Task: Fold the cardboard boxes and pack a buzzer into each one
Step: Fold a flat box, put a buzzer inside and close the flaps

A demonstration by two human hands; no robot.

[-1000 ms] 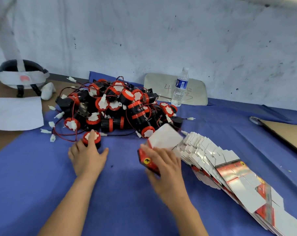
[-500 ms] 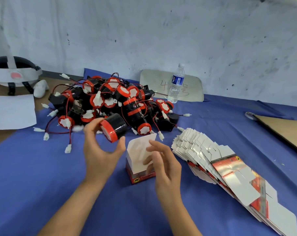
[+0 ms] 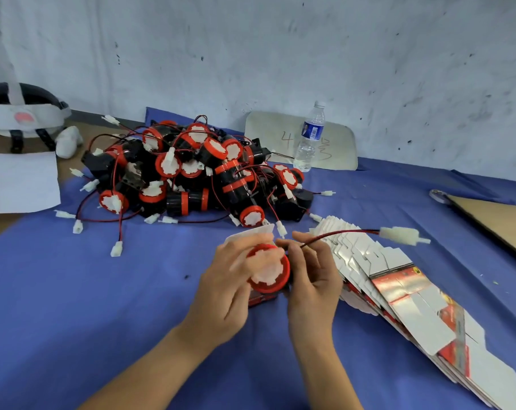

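A red-rimmed black buzzer [image 3: 270, 275] with a white face is held between both hands above the blue cloth. My left hand [image 3: 230, 287] grips its left side. My right hand [image 3: 313, 276] grips its right side and pinches its red-and-black wire [image 3: 339, 233], which arcs right to a white connector [image 3: 400, 235]. The folded red-and-white box [image 3: 262, 297] stands just under the buzzer, mostly hidden; its white flap [image 3: 250, 233] shows behind my left fingers. A pile of several buzzers [image 3: 197, 176] lies behind. A fanned row of flat boxes [image 3: 404, 294] stretches to the right.
A water bottle [image 3: 310, 137] stands by the wall in front of a grey board [image 3: 336, 149]. A headset [image 3: 20, 116] and white paper [image 3: 20, 182] lie at the far left. A brown cardboard sheet [image 3: 499, 220] lies at the right. Loose white connectors [image 3: 116, 249] trail from the pile.
My left hand carried the buzzer from beside the pile to above the box. My right hand left the box flap and took hold of the buzzer and its wire.
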